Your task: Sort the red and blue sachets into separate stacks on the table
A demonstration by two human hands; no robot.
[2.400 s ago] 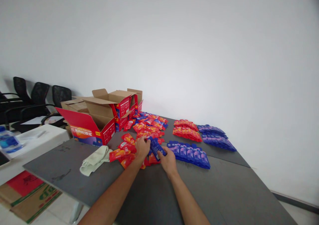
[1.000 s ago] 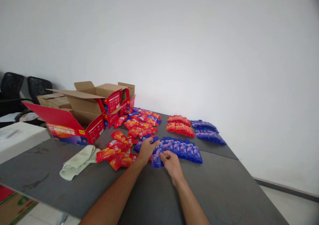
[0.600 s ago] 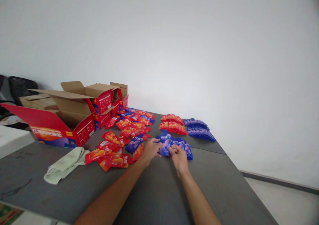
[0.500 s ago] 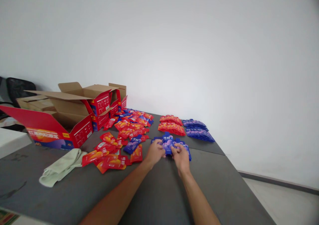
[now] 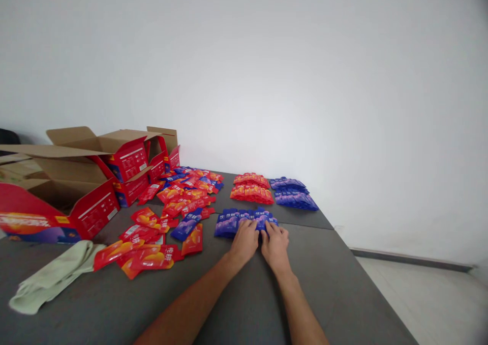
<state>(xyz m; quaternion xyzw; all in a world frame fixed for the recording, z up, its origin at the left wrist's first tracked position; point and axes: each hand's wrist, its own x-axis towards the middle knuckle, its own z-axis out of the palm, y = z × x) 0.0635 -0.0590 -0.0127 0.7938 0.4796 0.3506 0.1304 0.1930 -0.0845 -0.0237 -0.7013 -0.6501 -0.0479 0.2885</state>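
Observation:
A row of overlapping blue pouches (image 5: 227,224) with purple artwork lies on the dark table. Over the middle of this row, my left hand (image 5: 245,241) has its fingers bent against the lower edges of the pouches. Close on its right, my right hand (image 5: 276,242) grips the pouches at the right end between thumb and fingers. My own fingers hide part of the row. To the left, a single blue pouch (image 5: 187,225) rests on an orange-red pouch (image 5: 192,240).
Stacked rows of red pouches (image 5: 251,193) and blue pouches (image 5: 296,200) lie behind my hands. A loose pile of mixed pouches (image 5: 186,197) spreads leftward. Open red cartons (image 5: 95,210) and a pale green cloth (image 5: 53,276) are further left. A wall (image 5: 305,80) rises behind.
My view has turned, so the scene shifts left. Both hands have moved to the near edge of the blue row, and more pouches show lined up at its left.

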